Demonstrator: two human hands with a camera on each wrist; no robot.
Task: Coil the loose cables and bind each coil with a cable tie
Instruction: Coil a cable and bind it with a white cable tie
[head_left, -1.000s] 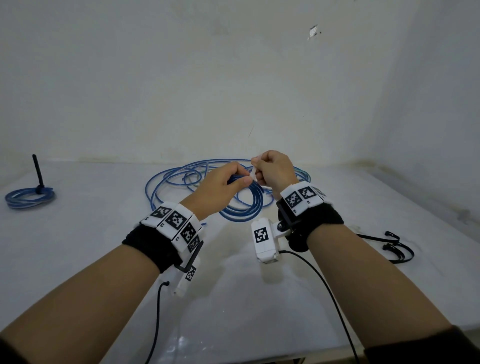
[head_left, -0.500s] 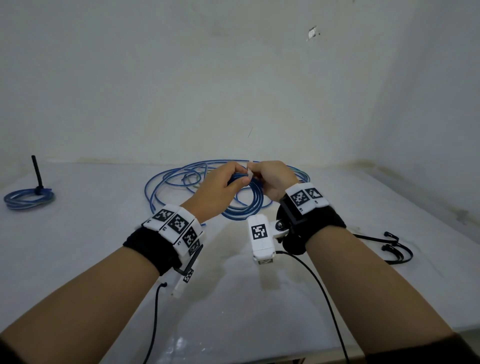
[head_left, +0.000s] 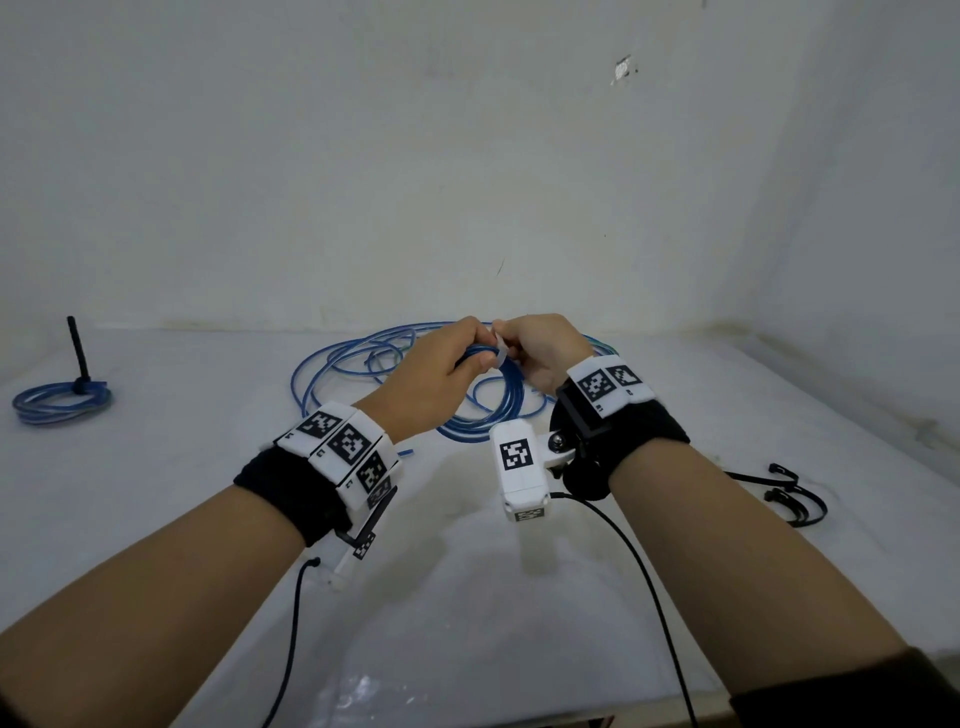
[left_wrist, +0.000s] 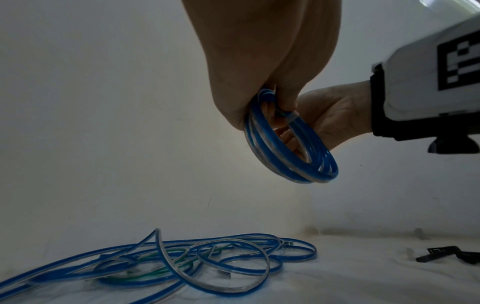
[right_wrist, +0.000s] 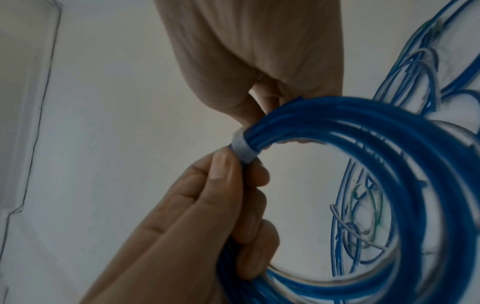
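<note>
- Blue cable coil (head_left: 501, 400), several tight loops, held up mid-frame, hanging edge-on.
- White cable tie (right_wrist: 242, 147) wrapped round top of coil.
- Loose blue cables (left_wrist: 166, 261) tangled flat on table, centre background.
- Bound blue coil (head_left: 61, 400) at far left, black tie tail (head_left: 78, 349) upright.
- Black cable ties (head_left: 789, 493) at right edge.

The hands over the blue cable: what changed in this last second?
Little: the right hand dropped slightly and closed in on the left hand, working the white cable tie round the blue coil. Both hands keep their grip. The loose cables, the bound coil and the black ties lie unmoved.
</note>
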